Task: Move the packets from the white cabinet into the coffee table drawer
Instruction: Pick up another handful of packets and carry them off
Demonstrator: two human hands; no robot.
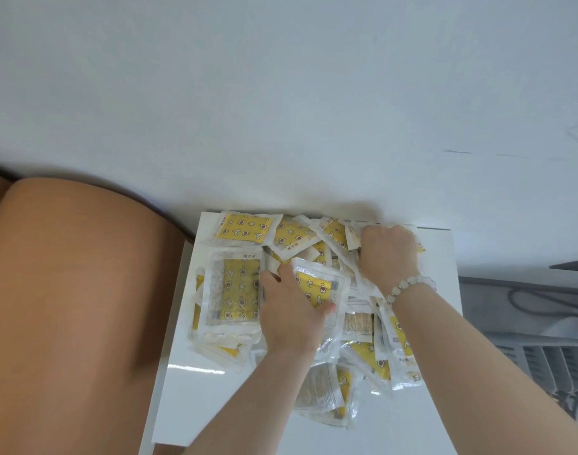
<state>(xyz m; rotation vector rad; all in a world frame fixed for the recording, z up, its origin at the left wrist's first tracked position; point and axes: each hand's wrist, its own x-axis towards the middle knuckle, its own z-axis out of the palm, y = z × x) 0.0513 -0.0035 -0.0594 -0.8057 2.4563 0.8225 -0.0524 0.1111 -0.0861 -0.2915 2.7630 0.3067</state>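
- The packets (241, 290), clear sleeves with yellow printed inserts, lay in a loose overlapping heap on a glossy white surface (215, 405) in the lower middle of the frame. Whether this was the cabinet or the drawer could not be told.
- The left hand (292, 318) sat at the centre of the heap, palm down. Its thumb was pressed across the top packet (317, 287) and its fingers were tucked at that packet's left edge, so it pinched the packet.
- The right hand (387, 254), with a pale bead bracelet (409, 285) at the wrist, was at the heap's upper right. Its fingers were bent down into the pile, knuckles up and tips hidden. It looked closed on a bunch of packets, though the grip itself was out of sight.
- The relation that mattered: the bulk of the heap lay between the two hands and toward the bottom of the frame, nearer the wrists than the fingertips. The top packet's long axis ran roughly up and down the frame, tilted slightly.
- The left hand was nearer the tidy stack at the heap's left edge. The right was nearer the strays at the lower right.
- By my reading, a gathering sweep inward would serve before lifting. The slippery sleeves could slide apart.
- A rounded brown cushion (77, 290) filled the left of the frame.
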